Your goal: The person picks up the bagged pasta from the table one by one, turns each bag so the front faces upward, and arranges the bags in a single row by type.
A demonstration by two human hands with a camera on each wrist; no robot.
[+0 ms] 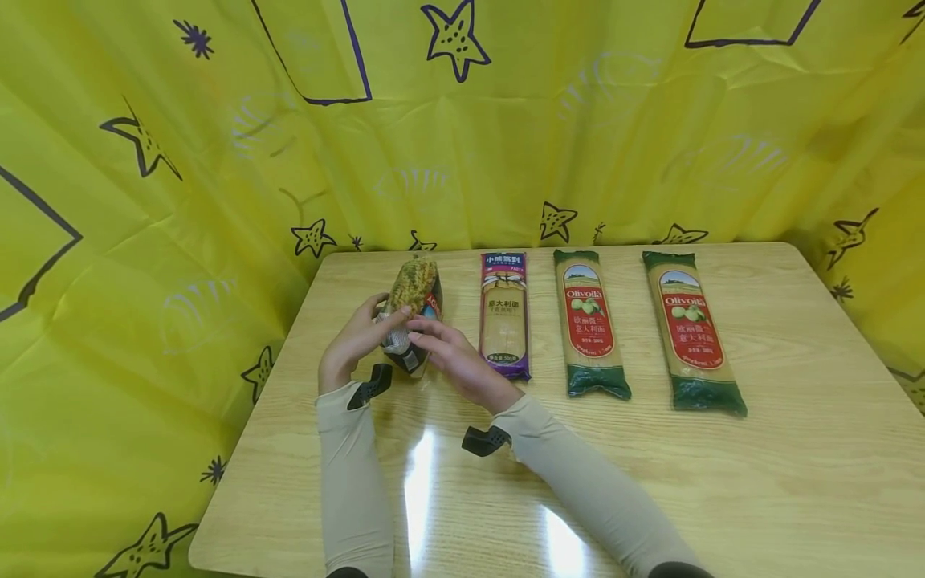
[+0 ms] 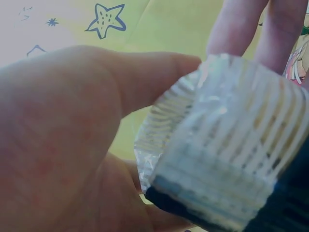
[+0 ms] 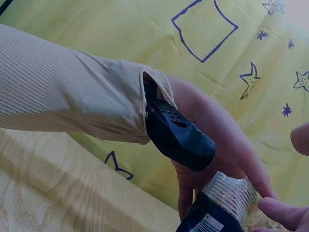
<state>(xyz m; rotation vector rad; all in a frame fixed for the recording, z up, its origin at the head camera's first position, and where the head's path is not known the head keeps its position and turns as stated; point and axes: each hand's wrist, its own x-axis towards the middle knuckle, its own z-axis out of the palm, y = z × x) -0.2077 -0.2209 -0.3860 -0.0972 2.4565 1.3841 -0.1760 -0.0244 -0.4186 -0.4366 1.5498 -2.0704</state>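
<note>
My left hand holds a bag of short pasta at the far left of the table, thumb on one side and fingers on the other. The bag is dark with a clear window and tilts up. In the left wrist view its striped clear end lies between thumb and fingers. From the right, my right hand reaches to the bag with fairly straight fingers, fingertips close to the left thumb. In the right wrist view the left hand curves round the bag's dark side, and right fingertips show beside it.
Right of the bag lies a purple-edged spaghetti pack. Two green-ended spaghetti packs lie farther right, spaced apart in a row. The wooden table meets a yellow curtain at its back and left.
</note>
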